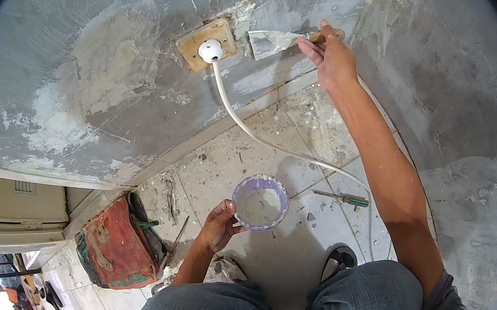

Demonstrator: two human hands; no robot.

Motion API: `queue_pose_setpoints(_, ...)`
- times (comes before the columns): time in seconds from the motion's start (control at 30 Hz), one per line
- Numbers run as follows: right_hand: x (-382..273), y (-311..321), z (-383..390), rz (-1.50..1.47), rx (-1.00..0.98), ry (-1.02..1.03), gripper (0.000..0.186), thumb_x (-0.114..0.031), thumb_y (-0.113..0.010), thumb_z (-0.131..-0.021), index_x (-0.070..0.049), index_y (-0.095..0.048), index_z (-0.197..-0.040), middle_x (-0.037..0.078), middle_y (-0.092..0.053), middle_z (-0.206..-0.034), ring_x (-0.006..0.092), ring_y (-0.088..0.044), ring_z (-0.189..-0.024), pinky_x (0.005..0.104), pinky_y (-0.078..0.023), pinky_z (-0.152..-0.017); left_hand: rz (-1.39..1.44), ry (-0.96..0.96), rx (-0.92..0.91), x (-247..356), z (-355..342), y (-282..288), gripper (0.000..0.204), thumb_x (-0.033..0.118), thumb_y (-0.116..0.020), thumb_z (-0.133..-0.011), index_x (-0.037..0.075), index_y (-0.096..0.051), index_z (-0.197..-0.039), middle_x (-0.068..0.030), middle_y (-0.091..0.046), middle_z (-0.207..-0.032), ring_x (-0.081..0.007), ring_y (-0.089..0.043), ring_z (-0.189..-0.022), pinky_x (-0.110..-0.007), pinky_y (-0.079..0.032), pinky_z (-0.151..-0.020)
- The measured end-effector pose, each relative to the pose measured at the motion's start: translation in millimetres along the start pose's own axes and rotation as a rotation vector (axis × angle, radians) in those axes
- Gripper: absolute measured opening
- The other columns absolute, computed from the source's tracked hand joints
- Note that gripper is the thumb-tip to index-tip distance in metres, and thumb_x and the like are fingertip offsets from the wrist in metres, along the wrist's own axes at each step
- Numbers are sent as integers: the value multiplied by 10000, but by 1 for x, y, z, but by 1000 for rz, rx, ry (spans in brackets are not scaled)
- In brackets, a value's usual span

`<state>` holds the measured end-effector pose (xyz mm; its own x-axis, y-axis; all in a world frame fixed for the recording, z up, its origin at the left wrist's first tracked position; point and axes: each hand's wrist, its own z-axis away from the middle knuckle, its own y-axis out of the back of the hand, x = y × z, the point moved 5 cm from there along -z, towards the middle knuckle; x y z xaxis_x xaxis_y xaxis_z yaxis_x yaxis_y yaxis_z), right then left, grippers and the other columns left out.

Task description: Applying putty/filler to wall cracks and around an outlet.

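Observation:
My right hand (332, 55) is closed round the wooden handle of a putty knife (271, 43), its blade smeared with pale putty and lying against the grey, patchy wall (159, 97). Just left of the blade sits a yellowed outlet plate (189, 45) with a round white fitting (209, 50) in it. A white cable (245, 127) hangs from that fitting and curves down to the floor. In front of my knees, my left hand (219, 225) grips the rim of a purple bowl (261, 202) that contains grey-white putty.
A screwdriver (355, 200) with a green handle lies on the tiled floor (214, 178) right of the bowl, near the cable. To the left rests a worn red bag (119, 244), with a long thin tool (178, 239) beside it. Another wall (454, 96) rises close on the right.

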<state>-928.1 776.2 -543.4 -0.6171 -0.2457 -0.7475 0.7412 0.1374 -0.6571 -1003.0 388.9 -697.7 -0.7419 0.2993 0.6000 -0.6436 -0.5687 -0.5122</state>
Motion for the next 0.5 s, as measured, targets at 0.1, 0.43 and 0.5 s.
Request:
queue_pose_setpoints(0.1, -1, -10, 0, -6, -33, -33, 228, -159, -570, -941, 48, -476, -958, 146, -550, -871, 293, -674, -727, 353, -633, -725, -28, 6, -8, 1, -1, 0, 169, 327, -565, -954, 165, -560, -905, 41, -612, -940, -122, -613, -891, -389, -533, -822)
queue_pose_setpoints(0.43, -9, 70, 49, 52, -161, -125, 209, -165, -565, -917, 14, -503, -1004, 175, -579, -940, 310, -640, -846, 434, -554, -866, -46, -88, -38, 14, 8, -12, 193, 334, -562, -956, 146, -550, -914, 31, -589, -936, -127, -588, -919, -407, -508, -859)
queue_pose_setpoints(0.5, -13, 92, 79, 46, -216, -152, 216, -154, -569, -909, 20, -511, -1024, 208, -597, -994, 317, -645, -847, 446, -546, -874, -78, -120, -38, 20, 12, -14, 200, 337, -561, -957, 143, -545, -913, 32, -583, -924, -126, -586, -907, -404, -506, -857)
